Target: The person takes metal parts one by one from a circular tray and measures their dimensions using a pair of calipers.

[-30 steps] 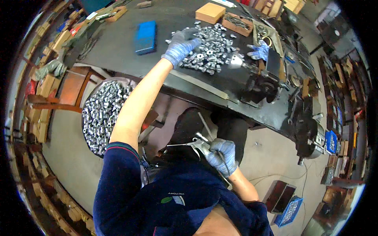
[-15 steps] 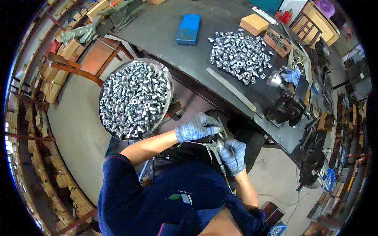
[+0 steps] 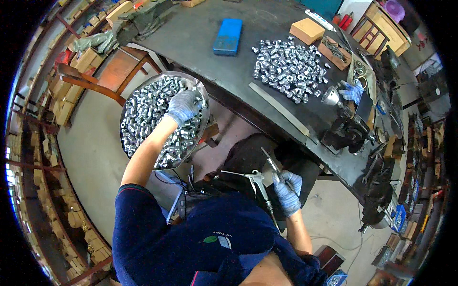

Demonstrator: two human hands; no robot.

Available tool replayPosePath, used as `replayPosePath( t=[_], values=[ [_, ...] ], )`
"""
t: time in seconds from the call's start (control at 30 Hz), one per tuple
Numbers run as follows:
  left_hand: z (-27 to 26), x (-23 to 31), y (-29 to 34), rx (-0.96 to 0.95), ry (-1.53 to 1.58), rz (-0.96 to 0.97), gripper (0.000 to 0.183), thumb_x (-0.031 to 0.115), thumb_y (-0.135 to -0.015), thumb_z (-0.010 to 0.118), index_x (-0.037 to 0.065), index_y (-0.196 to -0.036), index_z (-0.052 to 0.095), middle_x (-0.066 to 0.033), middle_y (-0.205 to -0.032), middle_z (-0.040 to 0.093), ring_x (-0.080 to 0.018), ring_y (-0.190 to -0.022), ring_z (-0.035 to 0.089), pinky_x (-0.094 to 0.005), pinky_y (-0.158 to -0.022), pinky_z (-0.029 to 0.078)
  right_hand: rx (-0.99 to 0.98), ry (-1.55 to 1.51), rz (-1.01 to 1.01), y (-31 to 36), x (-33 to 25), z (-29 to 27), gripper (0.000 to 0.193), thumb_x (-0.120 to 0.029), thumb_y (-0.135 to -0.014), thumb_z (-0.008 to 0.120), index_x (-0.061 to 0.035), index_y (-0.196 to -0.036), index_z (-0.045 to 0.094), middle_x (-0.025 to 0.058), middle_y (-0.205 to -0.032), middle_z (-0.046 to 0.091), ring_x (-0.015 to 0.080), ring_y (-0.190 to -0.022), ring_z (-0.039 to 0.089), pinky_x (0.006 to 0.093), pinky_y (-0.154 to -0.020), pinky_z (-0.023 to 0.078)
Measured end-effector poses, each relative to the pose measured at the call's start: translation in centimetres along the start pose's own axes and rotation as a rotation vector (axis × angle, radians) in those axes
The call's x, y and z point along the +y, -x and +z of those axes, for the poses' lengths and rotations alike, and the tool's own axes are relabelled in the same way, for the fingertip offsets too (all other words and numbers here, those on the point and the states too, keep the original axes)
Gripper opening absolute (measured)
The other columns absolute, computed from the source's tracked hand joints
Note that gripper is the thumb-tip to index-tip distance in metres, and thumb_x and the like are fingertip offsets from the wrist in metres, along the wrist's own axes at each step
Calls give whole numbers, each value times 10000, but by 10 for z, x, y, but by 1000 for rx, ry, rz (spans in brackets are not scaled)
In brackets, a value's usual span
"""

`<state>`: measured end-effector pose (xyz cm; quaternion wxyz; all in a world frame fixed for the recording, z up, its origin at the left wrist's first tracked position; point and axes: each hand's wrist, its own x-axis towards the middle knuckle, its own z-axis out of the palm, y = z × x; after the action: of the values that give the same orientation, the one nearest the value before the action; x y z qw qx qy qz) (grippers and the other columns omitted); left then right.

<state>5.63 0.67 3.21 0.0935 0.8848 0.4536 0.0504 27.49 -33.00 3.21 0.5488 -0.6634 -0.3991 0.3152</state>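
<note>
Over the right part of a round pan (image 3: 202, 87), the left hand (image 3: 185, 106) is placed with curled fingers at the metal fittings (image 3: 148, 112); whether one is gripped cannot be told. By the right hand (image 3: 288, 191), a slim metal tool (image 3: 271, 161) is clasped, its tip extending beyond the fingers. Beside that hand, an air gun (image 3: 257, 178) is seen.

And over to the left: into the tray (image 3: 205, 125) with the fittings (image 3: 143, 128), left hand (image 3: 183, 106) over their right side, chair (image 3: 113, 74) beyond and further left. Now ahead, onto the bench (image 3: 198, 45): second pile (image 3: 288, 71) toward the right, case (image 3: 228, 36) left of it, block (image 3: 307, 31) and open box (image 3: 334, 52) behind, flat bar (image 3: 279, 108) in front along the near edge, glove (image 3: 352, 90) to the right. Down by the lap: air gun (image 3: 257, 178) just left of the right hand (image 3: 287, 193), rod (image 3: 270, 159) in that hand.
</note>
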Motion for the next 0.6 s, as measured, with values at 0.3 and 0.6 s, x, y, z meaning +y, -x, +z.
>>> replayPosePath(
  t=[0.3, 0.6],
  values=[
    [26, -7, -18, -181, -213, 66, 255, 236, -777, 551, 71, -956, 629, -169, -906, 657, -342, -875, 629, -441, -770, 495, -72, -5, 62, 7, 14, 0, 212, -162, -769, 712, -37, -639, 601, -36, -575, 517, 35, -555, 434, 225, -501, 369],
    [21, -19, -19, -249, -104, 23, 318, 301, -763, 592, 116, -1017, 638, -147, -943, 659, -317, -916, 626, -414, -802, 487, -50, 31, -25, 5, 17, 0, 275, -97, -743, 697, -42, -570, 490, 69, -507, 407, 106, -481, 374, 291, -450, 339]
  ],
)
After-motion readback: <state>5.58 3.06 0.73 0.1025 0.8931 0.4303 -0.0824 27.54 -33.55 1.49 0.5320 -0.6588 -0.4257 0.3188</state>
